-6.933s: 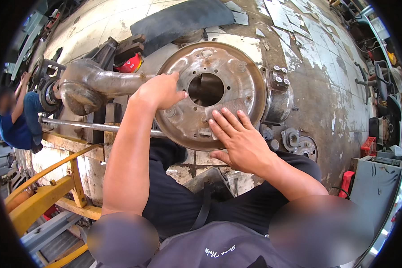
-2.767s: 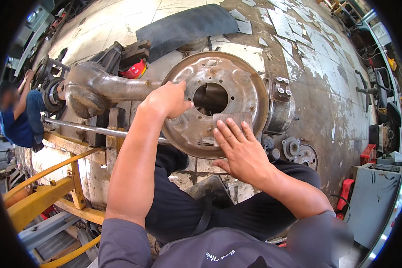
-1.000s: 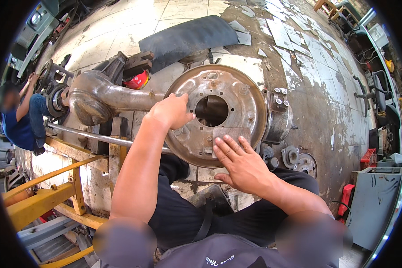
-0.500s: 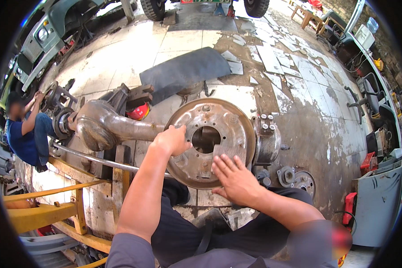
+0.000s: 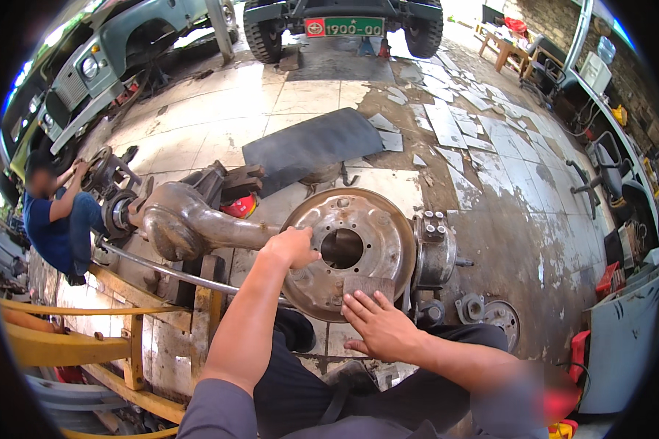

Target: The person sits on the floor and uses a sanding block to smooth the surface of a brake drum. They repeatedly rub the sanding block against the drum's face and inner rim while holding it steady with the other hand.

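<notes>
A round, rust-brown brake backing plate (image 5: 384, 241) with a large centre hole and a ring of small holes faces me. Bent over its left side, beside the hole, is my left hand (image 5: 293, 249); some of its fingertips are hidden. On the lower right of the plate lies a small brown sheet like sandpaper (image 5: 367, 285). My right hand (image 5: 379, 322) presses on this sheet with flat, spread fingers, the thumb apart. Behind the plate's left edge runs a greasy axle housing (image 5: 176, 219) with a bulging middle.
A co-worker (image 5: 55, 212) in blue squats at the far left by the axle's other end. A yellow frame (image 5: 73, 353) stands lower left. Right of the plate are a metal drum-shaped part (image 5: 436, 256) and a flanged hub (image 5: 470, 307). A black rubber sheet (image 5: 315, 150) lies beyond.
My view has tilted upward, so the scene sits lower. The right hand and the brown sheet have slid toward the plate's lower rim. My left hand stays on the plate's left side.
</notes>
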Tool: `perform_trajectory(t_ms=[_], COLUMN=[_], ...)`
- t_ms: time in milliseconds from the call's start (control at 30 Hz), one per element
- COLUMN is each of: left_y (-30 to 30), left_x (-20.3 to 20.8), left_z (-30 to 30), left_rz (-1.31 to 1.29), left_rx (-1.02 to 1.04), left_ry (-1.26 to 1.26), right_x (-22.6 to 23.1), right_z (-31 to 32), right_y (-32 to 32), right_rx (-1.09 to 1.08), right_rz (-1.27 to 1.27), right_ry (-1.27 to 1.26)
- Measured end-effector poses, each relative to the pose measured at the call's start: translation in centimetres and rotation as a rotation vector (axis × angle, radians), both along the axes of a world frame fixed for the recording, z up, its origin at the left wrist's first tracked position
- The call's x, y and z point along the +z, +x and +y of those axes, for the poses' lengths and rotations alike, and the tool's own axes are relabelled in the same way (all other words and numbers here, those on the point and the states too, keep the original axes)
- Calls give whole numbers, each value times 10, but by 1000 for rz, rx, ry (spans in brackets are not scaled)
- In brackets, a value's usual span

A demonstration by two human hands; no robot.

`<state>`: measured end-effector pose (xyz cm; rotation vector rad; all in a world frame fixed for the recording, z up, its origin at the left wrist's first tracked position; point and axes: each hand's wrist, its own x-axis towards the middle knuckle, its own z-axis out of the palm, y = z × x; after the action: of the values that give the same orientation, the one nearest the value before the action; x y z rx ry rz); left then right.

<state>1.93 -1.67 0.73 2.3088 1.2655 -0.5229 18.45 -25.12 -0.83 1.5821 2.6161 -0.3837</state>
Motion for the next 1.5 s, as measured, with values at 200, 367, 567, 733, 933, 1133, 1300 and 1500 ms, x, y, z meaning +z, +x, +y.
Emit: perform_trajectory(t_ms=[200, 367, 567, 733, 933, 1133, 1300, 1500], left_y=[-2, 1, 3, 2, -4, 0, 0, 1], left_x=[-13, -12, -2, -11, 1, 2, 6, 5], left_z=[4, 2, 2, 6, 2, 5, 5, 4], left_rz=[3, 13, 17, -6, -37, -6, -2, 2], left_rx=[-10, -8, 14, -37, -67, -89, -73, -77], left_ry=[19, 21, -12, 31, 12, 9, -19, 20], right_x=[1, 0, 5, 3, 2, 1, 4, 4], right_z=[22, 8, 22, 1, 29, 5, 30, 3], right_y=[16, 0, 18, 0, 18, 2, 24, 1], right_rx=[-149, -49, -146, -42, -244, -94, -256, -43], right_rz=[-78, -47, -57, -30, -80, -63, -157, -53], right_ry=[79, 33, 63, 12, 91, -51, 34, -53])
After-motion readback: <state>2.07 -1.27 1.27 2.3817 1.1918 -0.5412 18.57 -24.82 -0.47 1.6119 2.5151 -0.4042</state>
